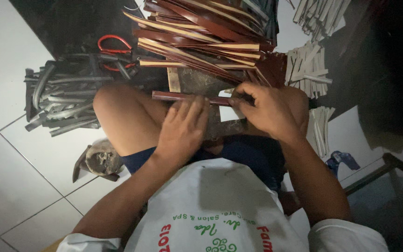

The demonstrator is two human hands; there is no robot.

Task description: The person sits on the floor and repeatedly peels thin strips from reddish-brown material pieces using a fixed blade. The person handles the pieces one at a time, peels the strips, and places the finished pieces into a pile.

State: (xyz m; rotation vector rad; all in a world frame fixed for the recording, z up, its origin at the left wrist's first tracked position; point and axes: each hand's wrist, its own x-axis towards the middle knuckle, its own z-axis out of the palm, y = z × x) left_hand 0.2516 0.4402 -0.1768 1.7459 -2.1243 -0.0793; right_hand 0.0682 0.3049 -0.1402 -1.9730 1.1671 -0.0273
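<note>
— What are the hands doing?

— Both are on one long dark red strip (pixel 187 97) that lies crosswise over the person's knees. The left hand (pixel 183 130) lies flat on it, fingers stretched out and close together, pressing down near its middle. The right hand (pixel 267 109) is curled around the strip's right end, fingertips pinching it.

— Where does the strip sit among the other things?

— Just below a small wooden block (pixel 197 81), which stands on the floor in front of the knees. Above the block a big fan of red and cream strips (pixel 201 37) spreads out, their ends stacked over one another.

— Anything on the left?

— A heap of grey strips (pixel 61 100) lies on the white tiled floor (pixel 19 177), beside the left knee. Red-handled scissors (pixel 113 46) rest just above that heap, on a dark mat. A small round worn object (pixel 101 158) sits near the left thigh; I cannot tell what it is.

— And on the right?

— Bundles of short pale sticks (pixel 306 67) lie beside the right knee, more at the upper edge. A blue object (pixel 343 161) lies lower, near a metal frame.
</note>
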